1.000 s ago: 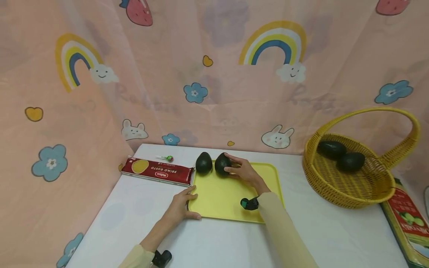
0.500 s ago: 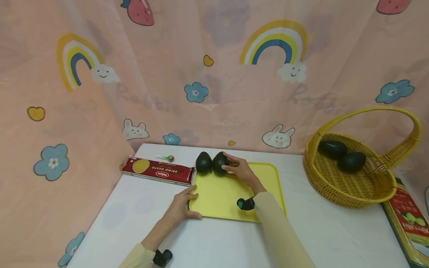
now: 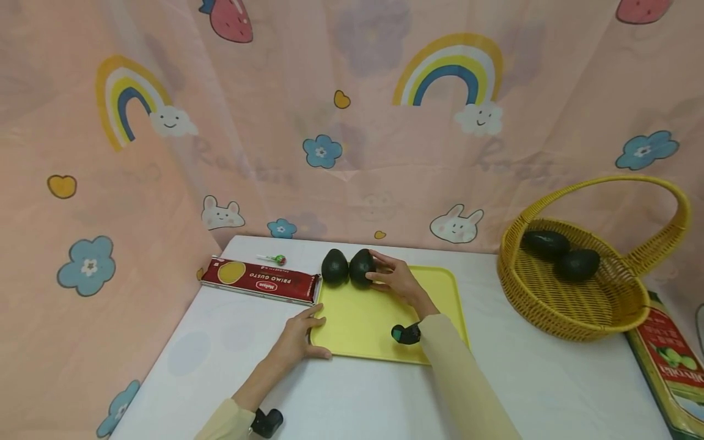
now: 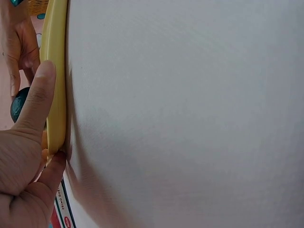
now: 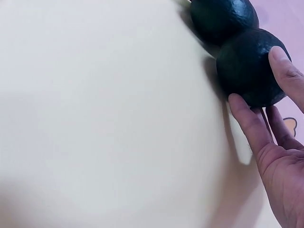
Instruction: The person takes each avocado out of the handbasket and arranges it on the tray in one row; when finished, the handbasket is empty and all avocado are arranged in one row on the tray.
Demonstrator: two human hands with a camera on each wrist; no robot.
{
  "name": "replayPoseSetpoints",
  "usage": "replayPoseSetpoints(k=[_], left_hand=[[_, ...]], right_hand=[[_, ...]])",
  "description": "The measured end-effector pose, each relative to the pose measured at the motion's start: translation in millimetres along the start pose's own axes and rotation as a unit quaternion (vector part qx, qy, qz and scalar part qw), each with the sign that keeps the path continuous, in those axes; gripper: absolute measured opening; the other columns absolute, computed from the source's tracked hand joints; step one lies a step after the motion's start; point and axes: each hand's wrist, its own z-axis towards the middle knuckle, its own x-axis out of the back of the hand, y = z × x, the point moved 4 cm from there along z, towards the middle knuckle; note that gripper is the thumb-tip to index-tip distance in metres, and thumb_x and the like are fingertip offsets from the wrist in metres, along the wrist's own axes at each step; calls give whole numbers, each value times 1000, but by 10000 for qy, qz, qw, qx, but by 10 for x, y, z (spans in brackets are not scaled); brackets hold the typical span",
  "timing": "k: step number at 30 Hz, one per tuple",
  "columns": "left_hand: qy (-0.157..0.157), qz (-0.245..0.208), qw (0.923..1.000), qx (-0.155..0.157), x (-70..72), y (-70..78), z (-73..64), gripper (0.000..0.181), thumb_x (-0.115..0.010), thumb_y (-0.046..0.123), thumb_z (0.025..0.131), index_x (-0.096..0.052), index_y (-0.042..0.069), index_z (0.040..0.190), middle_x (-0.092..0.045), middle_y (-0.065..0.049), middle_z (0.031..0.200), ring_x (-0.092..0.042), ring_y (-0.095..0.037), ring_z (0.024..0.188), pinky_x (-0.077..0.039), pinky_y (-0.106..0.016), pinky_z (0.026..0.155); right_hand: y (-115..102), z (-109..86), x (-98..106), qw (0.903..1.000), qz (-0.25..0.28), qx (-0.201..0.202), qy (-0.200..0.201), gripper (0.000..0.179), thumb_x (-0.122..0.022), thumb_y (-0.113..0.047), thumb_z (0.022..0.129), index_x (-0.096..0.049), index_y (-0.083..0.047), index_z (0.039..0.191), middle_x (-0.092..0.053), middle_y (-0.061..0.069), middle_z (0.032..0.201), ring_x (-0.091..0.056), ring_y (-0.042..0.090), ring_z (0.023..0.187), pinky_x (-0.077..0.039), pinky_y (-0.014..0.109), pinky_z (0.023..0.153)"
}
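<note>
Two dark green avocados stand side by side at the back left of a yellow tray (image 3: pixel 352 339). My right hand (image 3: pixel 400 282) holds the right avocado (image 3: pixel 361 269), thumb and fingers set around its right side. In the right wrist view, this avocado (image 5: pixel 249 69) meets the left avocado (image 5: pixel 223 19). My left hand (image 3: pixel 294 337) grips the tray's front left corner, thumb along the front edge and fingers at the left side. In the left wrist view, the thumb (image 4: pixel 38 95) lies against the tray's rim (image 4: pixel 57 95).
A red spaghetti pack (image 3: pixel 261 280) lies left of the tray, a lollipop (image 3: pixel 275 259) behind it. On the right stands a yellow wicker basket (image 3: pixel 519 299) with two more avocados (image 3: pixel 576 265). A red and green olive-oil container (image 3: pixel 671 354) lies beyond it.
My right hand has shifted the right avocado slightly left, closing the gap to the other one. My left hand has stayed at the tray corner.
</note>
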Motion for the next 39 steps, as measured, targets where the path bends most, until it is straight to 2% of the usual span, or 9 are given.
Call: replayPoseSetpoints(k=[10, 16, 24, 32, 39], left_hand=[[12, 20, 10000, -21, -2, -3, -3, 72, -90, 21, 59, -63, -11, 117, -48, -20, 140, -43, -40, 130, -38, -47, 106], [29, 136, 9999, 32, 6, 8, 7, 73, -90, 23, 58, -63, -11, 117, -48, -20, 140, -42, -39, 130, -38, -46, 107], [49, 142, 9999, 49, 0, -3, -2, 73, -90, 24, 58, -63, -10, 117, -49, -19, 140, -42, -39, 130, -37, -45, 107], [41, -6, 9998, 172, 26, 20, -21, 72, -90, 22, 59, -63, -10, 117, -49, -19, 139, -42, -39, 131, -38, -45, 107], [63, -21, 9999, 122, 18, 38, -14, 72, -91, 20, 58, -63, -12, 116, -49, -20, 139, -42, -40, 130, -38, -45, 107]], right_hand=[[7, -16, 39, 9999, 153, -28, -18, 60, -61, 1, 91, -40, -11, 147, -39, 23, 145, -54, 30, 118, -51, 45, 92], [-30, -81, 106, 9997, 208, -124, 12, 61, -58, 2, 93, -35, -7, 148, -30, 25, 149, -46, 36, 126, -49, 45, 95], [-51, -157, 238, 9997, 203, -75, 137, 59, -56, 3, 94, -34, -4, 148, -30, 26, 149, -54, 27, 115, -50, 46, 94], [-128, -286, 299, 9990, 350, 126, 256, 57, -54, 3, 95, -34, -2, 147, -29, 26, 149, -43, 42, 127, -52, 42, 91], [-199, -446, 356, 9992, 113, 25, 380, 58, -58, -2, 95, -35, -6, 148, -33, 22, 149, -40, 41, 131, -52, 40, 92]])
